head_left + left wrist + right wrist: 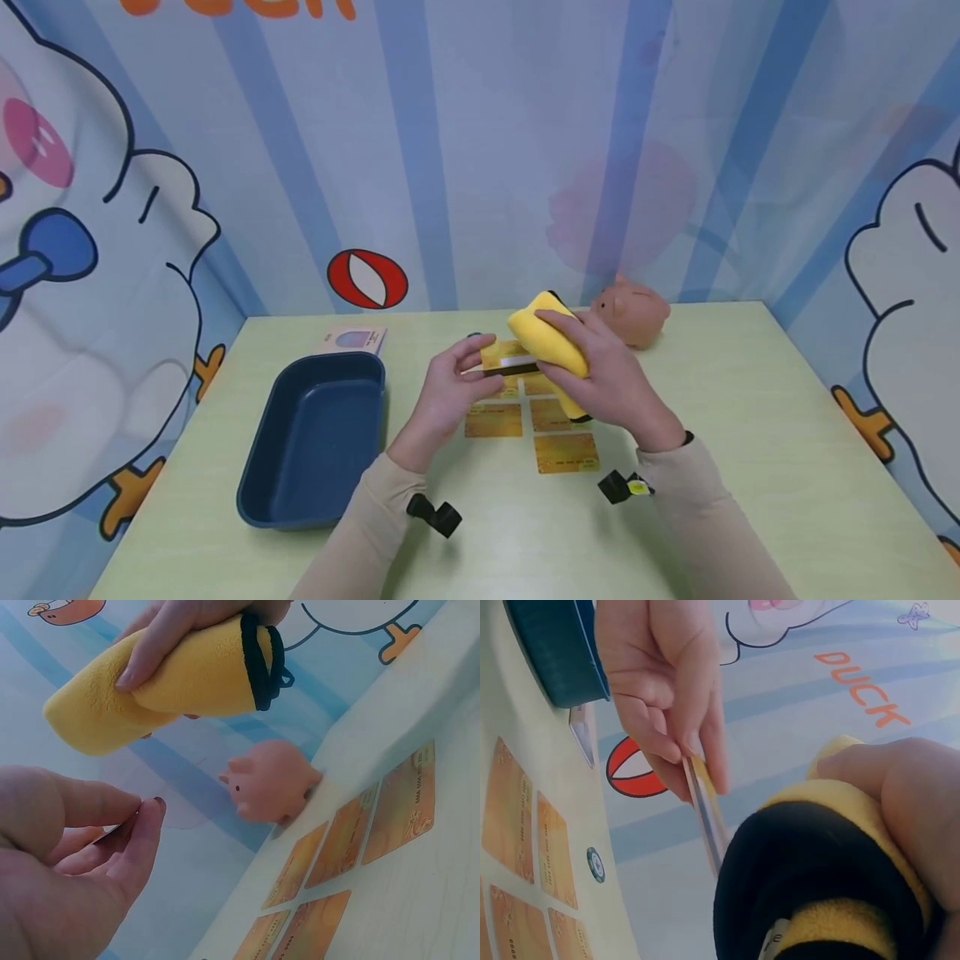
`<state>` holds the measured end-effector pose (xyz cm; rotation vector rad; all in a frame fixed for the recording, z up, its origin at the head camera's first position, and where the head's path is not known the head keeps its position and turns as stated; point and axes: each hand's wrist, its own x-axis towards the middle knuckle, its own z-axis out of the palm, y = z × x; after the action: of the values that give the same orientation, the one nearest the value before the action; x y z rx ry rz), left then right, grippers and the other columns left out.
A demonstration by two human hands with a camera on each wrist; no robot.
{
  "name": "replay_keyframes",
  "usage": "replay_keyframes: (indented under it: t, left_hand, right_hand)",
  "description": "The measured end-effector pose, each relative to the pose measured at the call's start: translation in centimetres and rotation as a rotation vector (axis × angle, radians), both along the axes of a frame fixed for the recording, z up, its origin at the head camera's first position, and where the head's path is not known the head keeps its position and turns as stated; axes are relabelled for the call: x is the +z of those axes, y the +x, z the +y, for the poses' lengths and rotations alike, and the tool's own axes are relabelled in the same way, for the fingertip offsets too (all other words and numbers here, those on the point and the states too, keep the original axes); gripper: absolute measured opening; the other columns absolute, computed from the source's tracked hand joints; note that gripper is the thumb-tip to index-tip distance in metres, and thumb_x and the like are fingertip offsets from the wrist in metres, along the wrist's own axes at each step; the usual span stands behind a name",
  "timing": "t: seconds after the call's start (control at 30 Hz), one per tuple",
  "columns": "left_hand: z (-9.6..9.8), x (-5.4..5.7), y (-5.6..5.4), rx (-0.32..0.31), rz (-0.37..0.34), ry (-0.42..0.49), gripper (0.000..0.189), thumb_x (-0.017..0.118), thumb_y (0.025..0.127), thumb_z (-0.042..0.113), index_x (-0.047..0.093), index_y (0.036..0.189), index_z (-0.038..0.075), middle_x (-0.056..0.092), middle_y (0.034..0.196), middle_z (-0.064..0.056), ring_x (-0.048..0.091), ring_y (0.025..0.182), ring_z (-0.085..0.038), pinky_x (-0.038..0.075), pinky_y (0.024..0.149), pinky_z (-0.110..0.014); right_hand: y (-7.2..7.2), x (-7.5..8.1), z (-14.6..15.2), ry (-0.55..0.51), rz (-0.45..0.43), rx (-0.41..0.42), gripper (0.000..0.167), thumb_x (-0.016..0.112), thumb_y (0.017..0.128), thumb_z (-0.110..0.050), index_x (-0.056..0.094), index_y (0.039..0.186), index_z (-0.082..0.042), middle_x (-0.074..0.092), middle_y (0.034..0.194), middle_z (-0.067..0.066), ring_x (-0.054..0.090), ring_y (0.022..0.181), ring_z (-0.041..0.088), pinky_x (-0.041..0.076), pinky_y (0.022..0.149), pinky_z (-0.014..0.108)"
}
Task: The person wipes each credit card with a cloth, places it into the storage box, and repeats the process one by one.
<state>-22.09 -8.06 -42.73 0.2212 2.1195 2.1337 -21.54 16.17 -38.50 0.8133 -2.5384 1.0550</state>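
Note:
My left hand [442,396] pinches a gold bank card [705,814] by one end, between thumb and fingers. Its dark stripe and white strip show in the head view, and it stands nearly edge-on in the right wrist view. In my right hand [611,375] is a bunched yellow cloth [543,333] with black edging, gripped from above. The cloth is close by the card's free end, which it overlaps in the head view. Below the hands, several more gold cards [566,452] lie in rows on the table.
A dark blue tray [255,467] stands at the left, with a flat pink box [356,339] behind it. At the back right sits a pink piggy bank [633,312]. A round green chip [595,865] lies beyond the cards, near the printed backdrop [495,167].

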Motion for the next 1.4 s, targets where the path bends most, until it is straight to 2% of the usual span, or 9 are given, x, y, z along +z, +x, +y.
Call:
replay_keyframes:
  t: [0.1, 0.23, 0.4, 0.5, 0.73, 0.9, 1.1, 1.23, 1.4]
  left_hand:
    - [0.2, 0.3, 0.1, -0.004, 0.009, -0.011, 0.063, 0.072, 0.096, -0.002, 0.052, 0.154, 0.012, 0.064, 0.141, -0.018, 0.068, 0.121, -0.042, 0.062, 0.094, -0.038]
    - [0.5, 0.6, 0.2, -0.018, 0.036, -0.018, 0.065, 0.072, 0.096, -0.001, 0.048, 0.156, 0.009, 0.062, 0.143, -0.019, 0.069, 0.121, -0.040, 0.061, 0.095, -0.039]
    - [0.7, 0.8, 0.4, -0.056, 0.064, 0.012, 0.061, 0.072, 0.097, -0.002, 0.053, 0.153, 0.011, 0.062, 0.145, -0.018, 0.069, 0.122, -0.037, 0.060, 0.097, -0.040]
    - [0.7, 1.0, 0.5, -0.064, 0.079, 0.024, 0.062, 0.070, 0.096, -0.005, 0.053, 0.153, 0.011, 0.061, 0.144, -0.018, 0.069, 0.122, -0.037, 0.060, 0.097, -0.040]
    - [0.6, 1.6, 0.6, -0.025, 0.082, 0.017, 0.067, 0.070, 0.096, -0.007, 0.048, 0.157, 0.010, 0.059, 0.145, -0.015, 0.068, 0.124, -0.034, 0.059, 0.098, -0.038]
    - [0.4, 2.0, 0.7, -0.018, 0.062, 0.039, 0.066, 0.071, 0.096, -0.004, 0.048, 0.157, 0.007, 0.055, 0.150, -0.018, 0.066, 0.127, -0.036, 0.058, 0.099, -0.038]
    - [0.1, 2.4, 0.8, 0.026, 0.026, 0.038, 0.067, 0.075, 0.094, -0.005, 0.050, 0.155, 0.008, 0.056, 0.148, -0.019, 0.068, 0.125, -0.036, 0.059, 0.097, -0.037]
    - [-0.2, 2.8, 0.8, 0.043, 0.029, 0.026, 0.068, 0.074, 0.093, -0.007, 0.051, 0.155, 0.009, 0.058, 0.146, -0.019, 0.068, 0.124, -0.038, 0.060, 0.096, -0.037]
    - [-0.5, 3.4, 1.0, 0.052, 0.030, 0.036, 0.065, 0.072, 0.094, -0.009, 0.053, 0.153, 0.008, 0.059, 0.144, -0.019, 0.068, 0.124, -0.037, 0.060, 0.095, -0.036]
  right_hand:
    - [0.2, -0.1, -0.5, 0.020, 0.029, -0.007, 0.063, 0.077, 0.097, -0.026, 0.052, 0.154, -0.027, 0.054, 0.140, 0.012, 0.057, 0.088, 0.022, 0.052, 0.072, 0.040]
    - [0.3, -0.5, -1.2, 0.070, 0.099, -0.025, 0.064, 0.079, 0.096, -0.028, 0.052, 0.154, -0.030, 0.052, 0.143, 0.015, 0.061, 0.094, 0.025, 0.054, 0.071, 0.041]
    - [0.5, -1.1, -2.0, 0.134, 0.183, -0.034, 0.066, 0.081, 0.093, -0.033, 0.054, 0.153, -0.031, 0.050, 0.144, 0.018, 0.064, 0.106, 0.031, 0.058, 0.070, 0.045]
    - [0.7, -1.4, -2.5, 0.180, 0.226, -0.036, 0.066, 0.081, 0.093, -0.038, 0.055, 0.153, -0.032, 0.047, 0.147, 0.021, 0.066, 0.104, 0.033, 0.059, 0.066, 0.045]
    - [0.8, -1.7, -3.0, 0.275, 0.304, -0.071, 0.064, 0.078, 0.094, -0.044, 0.055, 0.153, -0.034, 0.044, 0.150, 0.027, 0.069, 0.088, 0.035, 0.059, 0.060, 0.046]
    - [0.7, -1.7, -3.0, 0.306, 0.329, -0.106, 0.060, 0.079, 0.094, -0.040, 0.058, 0.150, -0.033, 0.047, 0.147, 0.028, 0.068, 0.093, 0.037, 0.060, 0.061, 0.048]
    - [0.5, -1.6, -2.6, 0.311, 0.326, -0.134, 0.062, 0.081, 0.093, -0.036, 0.058, 0.150, -0.032, 0.048, 0.146, 0.027, 0.068, 0.093, 0.037, 0.061, 0.061, 0.048]
    - [0.2, -1.6, -2.1, 0.293, 0.352, -0.145, 0.062, 0.082, 0.092, -0.035, 0.059, 0.149, -0.031, 0.052, 0.142, 0.028, 0.068, 0.092, 0.039, 0.060, 0.057, 0.048]
    - [0.0, -1.6, -1.5, 0.267, 0.365, -0.153, 0.059, 0.081, 0.094, -0.035, 0.060, 0.149, -0.029, 0.054, 0.139, 0.029, 0.067, 0.099, 0.040, 0.060, 0.058, 0.049]
